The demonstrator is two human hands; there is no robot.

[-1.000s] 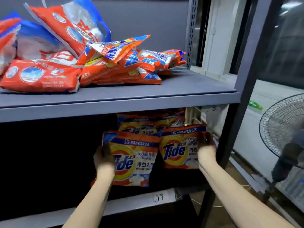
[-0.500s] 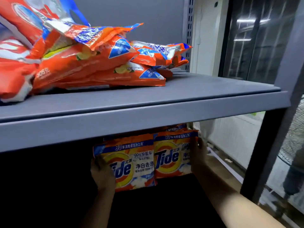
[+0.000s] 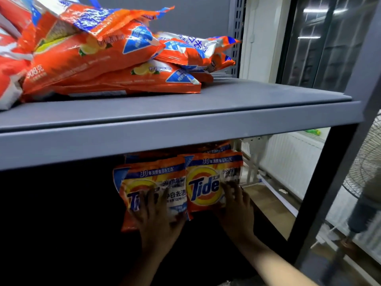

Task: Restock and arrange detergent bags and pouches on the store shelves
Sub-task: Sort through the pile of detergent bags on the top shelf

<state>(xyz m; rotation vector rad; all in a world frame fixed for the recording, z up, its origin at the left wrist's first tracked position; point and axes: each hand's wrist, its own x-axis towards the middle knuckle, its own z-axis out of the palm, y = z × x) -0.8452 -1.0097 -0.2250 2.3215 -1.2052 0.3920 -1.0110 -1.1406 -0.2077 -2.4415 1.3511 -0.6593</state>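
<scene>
Two orange Tide pouches stand upright side by side on the dark lower shelf, under the grey upper shelf. My left hand presses flat with spread fingers on the front of the left Tide pouch. My right hand presses flat on the lower right of the right Tide pouch. More Tide pouches stand behind them, mostly hidden by the shelf edge. Orange detergent bags lie piled flat on the upper shelf.
A dark metal shelf post rises at the right. Beyond it stand a white radiator and a pedestal fan. A perforated grey upright marks the shelf's back corner. The lower shelf's left side is dark.
Both hands moved from gripping the pouches' outer sides to lying flat on their fronts. The view came closer and lower.
</scene>
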